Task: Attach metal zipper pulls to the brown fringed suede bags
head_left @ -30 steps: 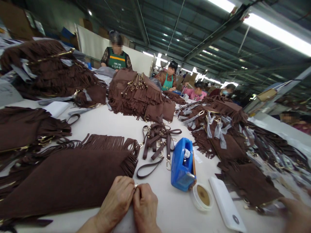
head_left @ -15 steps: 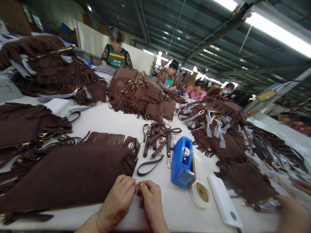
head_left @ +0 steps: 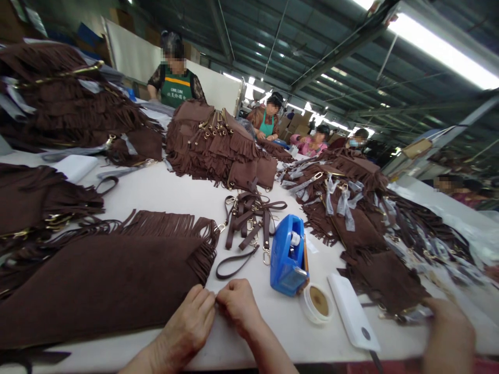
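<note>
My left hand (head_left: 194,318) and my right hand (head_left: 238,305) are side by side over the near edge of the white table, fingertips pinched together. Whatever they pinch is too small and too covered to make out. Beside my left hand lies a dark brown fringed bag (head_left: 113,280), flat, with a gold ring clip (head_left: 220,227) at its corner. Just beyond my hands is a looped brown wrist strap (head_left: 236,264). More brown straps (head_left: 249,218) with metal clasps lie in a heap behind it.
Right of my hands stand a blue tape dispenser (head_left: 287,255), a round tub of brown paste (head_left: 318,302) and a white power bank (head_left: 353,310). Fringed bags (head_left: 214,140) are piled behind. A co-worker's hand (head_left: 448,327) touches a bag (head_left: 390,280) at right.
The view has shifted a little, so the table things sit further left. My right hand has turned its knuckles up; both hands stay pinched. The co-worker's hand has moved onto the bag's edge.
</note>
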Motion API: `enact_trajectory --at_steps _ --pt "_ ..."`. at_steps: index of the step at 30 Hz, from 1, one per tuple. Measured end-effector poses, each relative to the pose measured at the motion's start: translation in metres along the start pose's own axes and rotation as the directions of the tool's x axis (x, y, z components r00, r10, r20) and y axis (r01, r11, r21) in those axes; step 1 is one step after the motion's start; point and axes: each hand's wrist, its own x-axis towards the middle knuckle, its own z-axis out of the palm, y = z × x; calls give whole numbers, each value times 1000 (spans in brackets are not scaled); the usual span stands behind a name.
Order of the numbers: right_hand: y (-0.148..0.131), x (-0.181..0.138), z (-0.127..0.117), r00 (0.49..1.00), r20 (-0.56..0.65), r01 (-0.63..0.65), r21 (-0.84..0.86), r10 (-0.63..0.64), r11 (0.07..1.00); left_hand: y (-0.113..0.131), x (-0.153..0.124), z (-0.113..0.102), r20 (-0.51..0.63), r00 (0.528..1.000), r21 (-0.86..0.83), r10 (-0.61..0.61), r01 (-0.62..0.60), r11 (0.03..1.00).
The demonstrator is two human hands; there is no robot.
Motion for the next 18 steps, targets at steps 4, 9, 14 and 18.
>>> enact_trajectory --at_steps 4,9,14,18 --pt "5 3 0 1000 -10 6 10 -6 1000 -4 5 -7 14 995 -23 -102 103 994" --pt "7 -2 -3 999 48 10 115 -15 993 -12 8 -15 61 940 -160 -336 341 926" --pt "10 -10 -6 976 145 124 246 -162 961 -15 5 -16 180 849 -266 -496 527 807" --pt "12 -9 -6 948 255 108 313 -193 944 -17 8 -19 322 767 -292 -555 638 713"
